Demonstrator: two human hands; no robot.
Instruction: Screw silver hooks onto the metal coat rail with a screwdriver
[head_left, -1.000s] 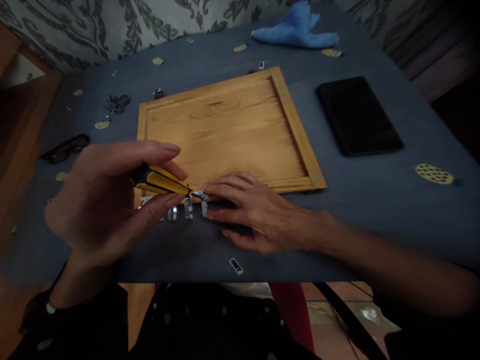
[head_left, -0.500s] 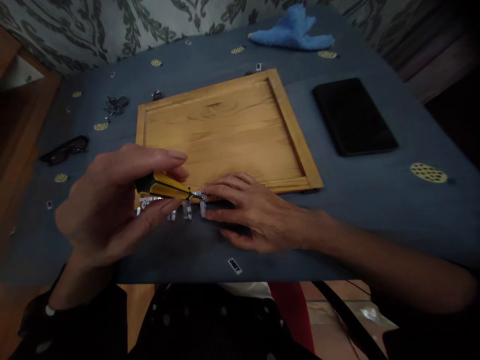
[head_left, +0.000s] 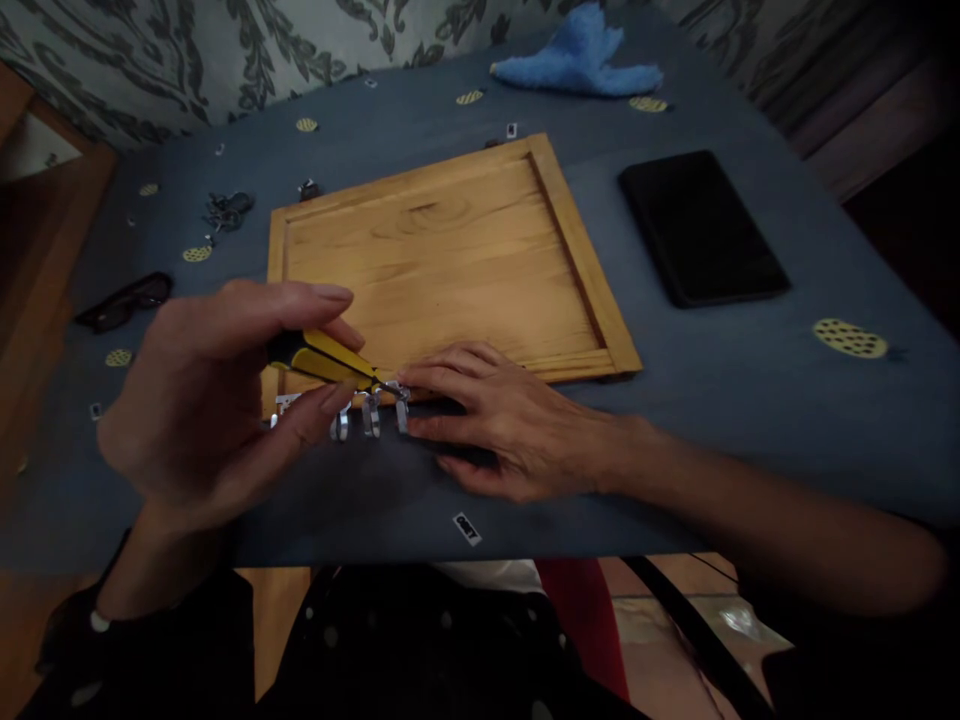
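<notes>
My left hand (head_left: 217,400) is closed around a yellow-and-black screwdriver (head_left: 326,357), which slants down to the right. Its tip meets a small silver metal fitting (head_left: 403,408) at the near edge of a framed wooden panel (head_left: 427,260). From the other side my right hand (head_left: 502,420) presses its fingertips about that same fitting, the rest of the hand resting low by the panel's edge. More silver fittings (head_left: 370,415) line the near edge to the left, partly hidden behind my left hand.
A black tablet-like device (head_left: 703,228) lies right of the panel, and a blue cloth (head_left: 581,60) is at the back. Left are sunglasses (head_left: 127,300) and a cluster of small dark metal parts (head_left: 227,210). All rest on a blue patterned tablecloth (head_left: 720,400).
My left hand and the screwdriver handle have shifted slightly left and up, while the tip stays at the fitting. My right hand holds its place; the whole view has shifted a little.
</notes>
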